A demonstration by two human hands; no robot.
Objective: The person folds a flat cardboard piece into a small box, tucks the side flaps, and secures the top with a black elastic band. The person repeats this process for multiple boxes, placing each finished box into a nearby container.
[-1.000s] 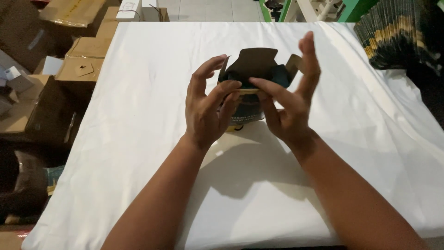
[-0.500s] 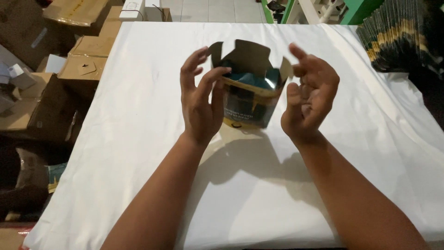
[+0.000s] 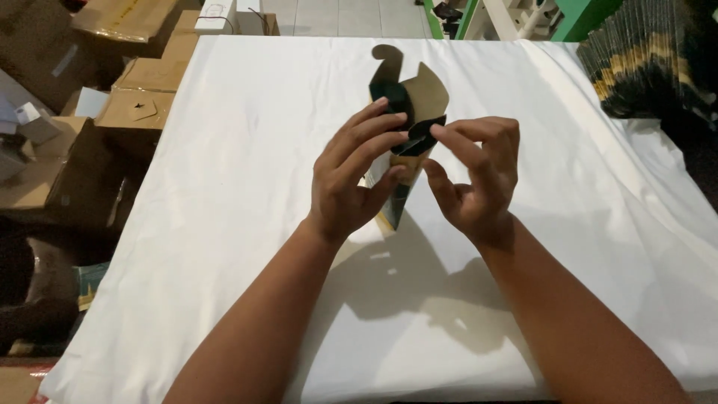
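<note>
To the left of the counter, brown cardboard boxes (image 3: 112, 112) are stacked on the floor, some with their flaps open. The left hand (image 3: 351, 176) holds a small dark-printed paperboard carton with a plain brown inside (image 3: 407, 120) just above the middle of the white cloth-covered counter (image 3: 224, 224) — its grip is closed around the carton's side, fingers spread up the near face. The right hand (image 3: 475, 172) has thumb and forefinger pinched together on a dark flap at the carton's top, while a curved tab stands up behind it. I judge the top flaps are being folded shut; the next move calls for pressing that flap down flat while the left hand holds the body steady. At the far right edge lies a stack of flat dark-and-gold printed sheets (image 3: 651, 60) — green framing and a tiled floor show beyond.
</note>
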